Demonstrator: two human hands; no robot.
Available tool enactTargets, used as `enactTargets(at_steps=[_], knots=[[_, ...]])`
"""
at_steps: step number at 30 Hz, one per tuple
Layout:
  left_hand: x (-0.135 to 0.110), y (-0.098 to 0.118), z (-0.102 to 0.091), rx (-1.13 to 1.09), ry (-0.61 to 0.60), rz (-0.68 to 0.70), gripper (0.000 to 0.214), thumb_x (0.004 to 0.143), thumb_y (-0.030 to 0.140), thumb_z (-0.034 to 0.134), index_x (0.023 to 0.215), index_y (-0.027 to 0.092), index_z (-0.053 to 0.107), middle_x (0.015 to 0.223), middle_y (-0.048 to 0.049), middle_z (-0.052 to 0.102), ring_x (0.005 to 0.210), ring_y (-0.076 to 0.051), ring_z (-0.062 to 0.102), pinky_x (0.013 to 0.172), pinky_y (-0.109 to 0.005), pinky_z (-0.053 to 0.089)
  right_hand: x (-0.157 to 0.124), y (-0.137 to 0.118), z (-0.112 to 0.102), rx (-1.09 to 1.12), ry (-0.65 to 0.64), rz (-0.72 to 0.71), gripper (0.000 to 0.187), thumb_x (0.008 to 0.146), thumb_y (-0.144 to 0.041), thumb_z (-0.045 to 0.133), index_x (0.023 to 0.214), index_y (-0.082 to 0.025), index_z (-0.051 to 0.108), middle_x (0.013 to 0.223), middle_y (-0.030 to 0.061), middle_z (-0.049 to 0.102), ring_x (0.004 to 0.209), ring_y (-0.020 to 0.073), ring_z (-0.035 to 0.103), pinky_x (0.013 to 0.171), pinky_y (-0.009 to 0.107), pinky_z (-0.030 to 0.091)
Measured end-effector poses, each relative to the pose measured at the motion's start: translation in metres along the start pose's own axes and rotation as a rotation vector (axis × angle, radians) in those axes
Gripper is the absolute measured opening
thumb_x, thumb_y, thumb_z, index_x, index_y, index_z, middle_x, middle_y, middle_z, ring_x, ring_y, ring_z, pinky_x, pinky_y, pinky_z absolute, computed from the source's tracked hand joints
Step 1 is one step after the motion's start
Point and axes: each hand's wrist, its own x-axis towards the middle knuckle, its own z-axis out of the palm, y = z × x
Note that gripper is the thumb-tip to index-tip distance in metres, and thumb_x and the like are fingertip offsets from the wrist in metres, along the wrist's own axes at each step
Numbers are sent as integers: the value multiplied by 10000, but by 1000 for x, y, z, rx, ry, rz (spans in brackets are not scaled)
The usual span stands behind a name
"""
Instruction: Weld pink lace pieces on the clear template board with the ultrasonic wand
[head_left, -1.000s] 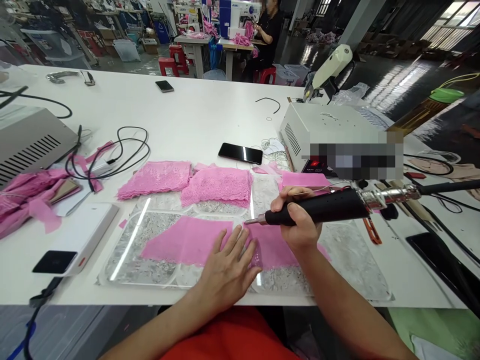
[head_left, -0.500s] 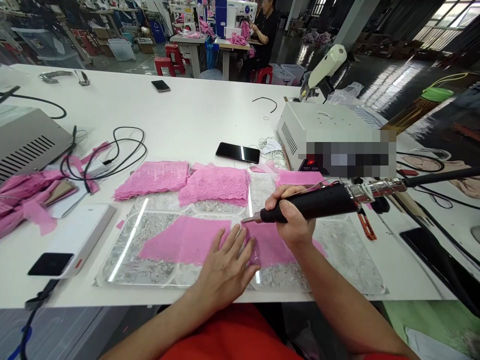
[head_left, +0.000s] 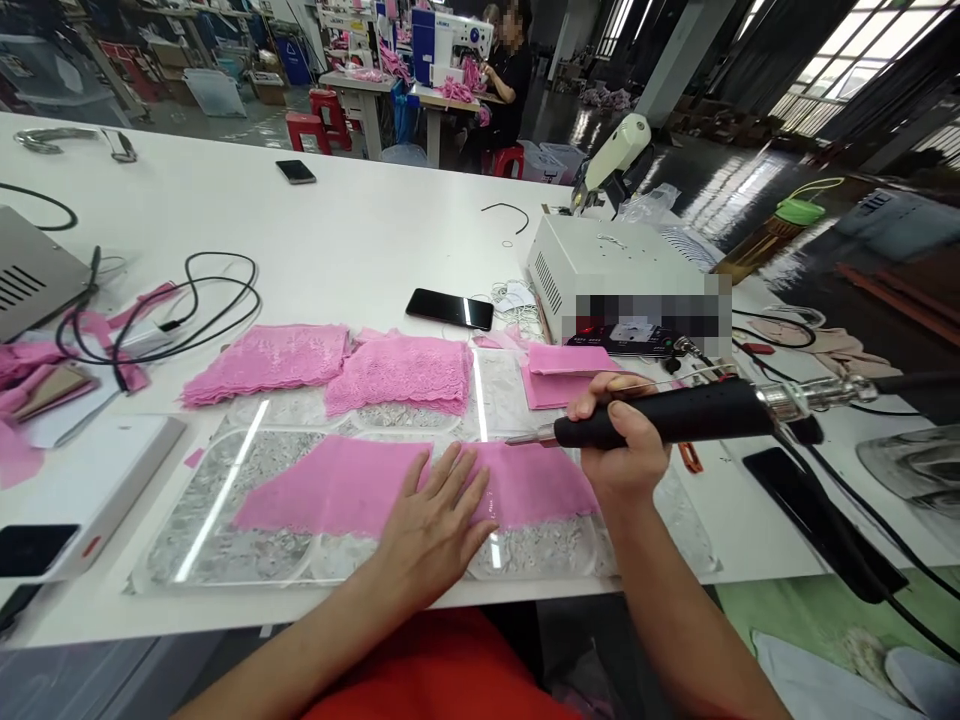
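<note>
My left hand lies flat with its fingers spread, pressing on two pink fabric panels where they meet. The left fabric panel tapers outward, and the right fabric panel reaches under the handpiece. Wrapped in my right hand is a black metal-tipped handpiece, held nearly level. Its narrow tip points left, just at the upper edge of the right panel, slightly to the right of my left fingertips. Whether the tip touches the fabric, I cannot tell. Beneath the panels is a clear, marbled-looking board.
Behind the board lie stacked pink lace pieces, folded pink fabric and a black phone. A grey machine box stands at the back right. Coiled black cable and a white box are on the left.
My right hand and the handpiece have moved right, taking the tip away from my left fingertips. My left hand stays flat on the fabric. The whole view has shifted.
</note>
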Motion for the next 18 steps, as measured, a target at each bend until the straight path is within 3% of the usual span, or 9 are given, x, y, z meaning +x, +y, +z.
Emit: enactTargets(at_steps=[8,18], knots=[[1,1,2,36,-20,-16,401,965,427,474,1249,173,601,1375,-106,557,1306,-302,471,1106,-495,305,-7,12,0,32,-52,47,111,681,-212,609,791,-222,608,789,-27,590,537,95,546,534,291,459],[1,-1,1,41,-13,-9,408,975,430,447,1252,172,600,1370,-105,561,1291,-304,488,1108,-492,296,7,7,-14,22,68,-7,120,641,-195,608,762,-195,610,758,-23,596,523,97,548,542,284,454]])
